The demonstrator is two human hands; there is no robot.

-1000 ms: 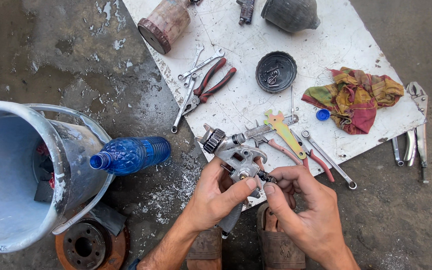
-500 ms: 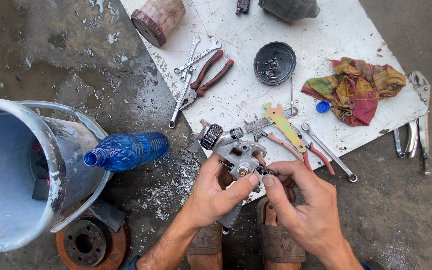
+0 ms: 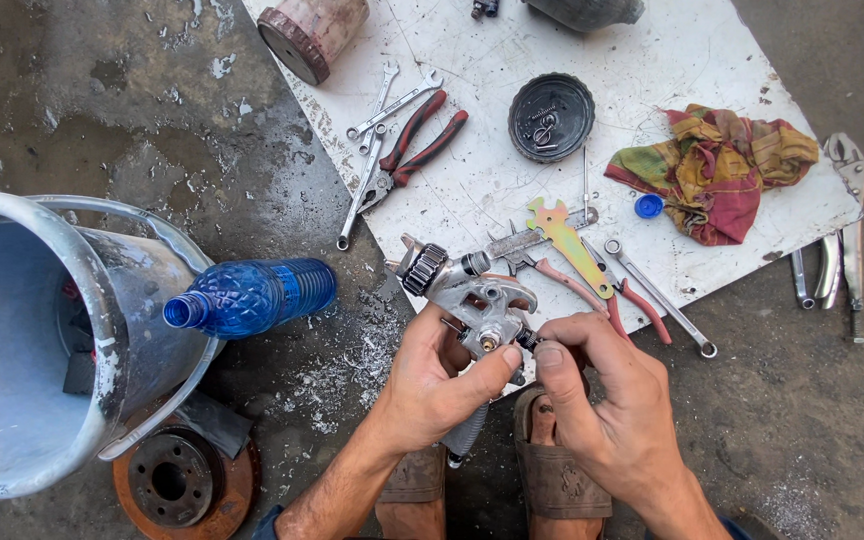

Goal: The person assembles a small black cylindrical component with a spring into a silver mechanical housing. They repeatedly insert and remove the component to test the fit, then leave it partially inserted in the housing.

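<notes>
Spray gun (image 3: 467, 292): just above both hands.
Left hand (image 3: 432, 385): gripping its handle.
Right hand (image 3: 602, 400): pinching its rear knob.

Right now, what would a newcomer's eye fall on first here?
Probably the two hands at bottom centre: the left hand grips a silver spray gun while the right hand pinches a small knob at its back. Next, the blue plastic bottle lying against the big metal bucket at left, and the colourful rag on the white board.

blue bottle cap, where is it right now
In the head view the blue bottle cap lies on the white board, right of centre, touching the left edge of the colourful rag and right of the yellow-green flat wrench.
</notes>
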